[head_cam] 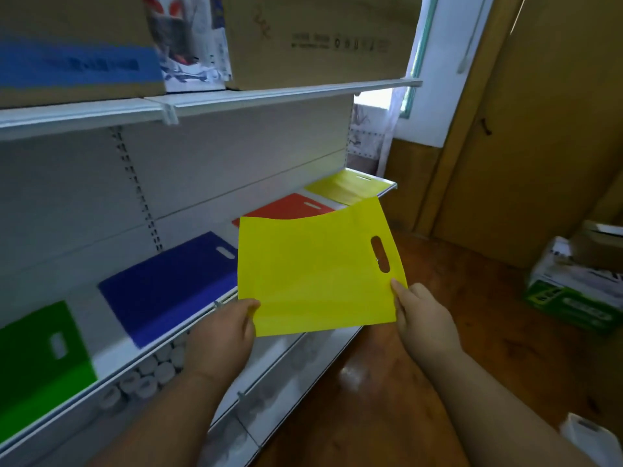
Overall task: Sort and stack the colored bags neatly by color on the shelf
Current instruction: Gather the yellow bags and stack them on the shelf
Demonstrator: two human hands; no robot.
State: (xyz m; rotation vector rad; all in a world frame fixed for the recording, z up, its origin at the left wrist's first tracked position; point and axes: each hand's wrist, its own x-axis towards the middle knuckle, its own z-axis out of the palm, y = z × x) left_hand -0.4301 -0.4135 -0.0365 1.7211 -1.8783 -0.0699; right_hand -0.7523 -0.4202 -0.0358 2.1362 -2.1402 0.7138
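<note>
A flat yellow bag (313,267) with a cut-out handle is held in the air in front of the white shelf (111,345). My left hand (222,328) pinches its lower left corner and my right hand (421,315) pinches its lower right corner. On the shelf lie a green bag stack (37,358) at the left, a blue stack (172,284), a red stack (290,205) partly hidden by the held bag, and a yellow stack (350,187) at the far right end.
Cardboard boxes (317,35) stand on the upper shelf. Several white-capped containers (151,372) fill the lower shelf. A wooden door (539,146) and boxes (573,291) on the wooden floor are at the right.
</note>
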